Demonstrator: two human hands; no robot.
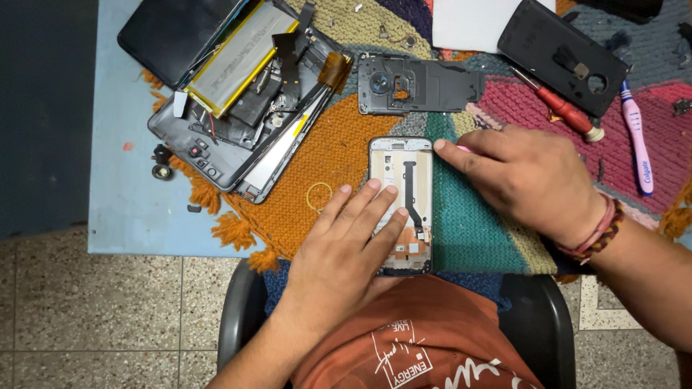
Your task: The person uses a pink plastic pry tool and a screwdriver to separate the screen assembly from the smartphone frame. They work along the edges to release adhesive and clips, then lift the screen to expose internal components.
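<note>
Two bare hands rest on an opened phone frame (401, 205) that lies lengthwise on a knitted mat (476, 230) at the near edge of the surface (122, 209). The frame is a slim rectangle with rounded corners and a pale metal rim; its inside is beige-gold, with a dark flex strip running down the middle and bending toward a copper-coloured patch near the bottom end. A small dark cut-out shows at its top.

The left hand (346, 248) lies flat over the lower left part of the frame, fingers spread and extended, fingertips pressing on the inner plate; its grip is open and closes around nothing. The right hand (530, 176) comes in from the right, its fingers curled loosely, with the forefinger tip touching the frame's upper right edge. A sliver of something pink shows under that finger, but what it is cannot be told, nor whether the grip has hold of it. A red and braided band sits on the right wrist.

Just above the frame lies a dark inner cover plate (422, 83) with a round camera opening. To the upper left sits a larger dismantled device (245, 101) with a silver, yellow-edged battery. At the upper right are a black back cover (562, 54), a red-handled screwdriver (559, 108) and a pink and white toothbrush (638, 140). A thin yellow ring (318, 196) lies on the mat just left of the frame.
</note>
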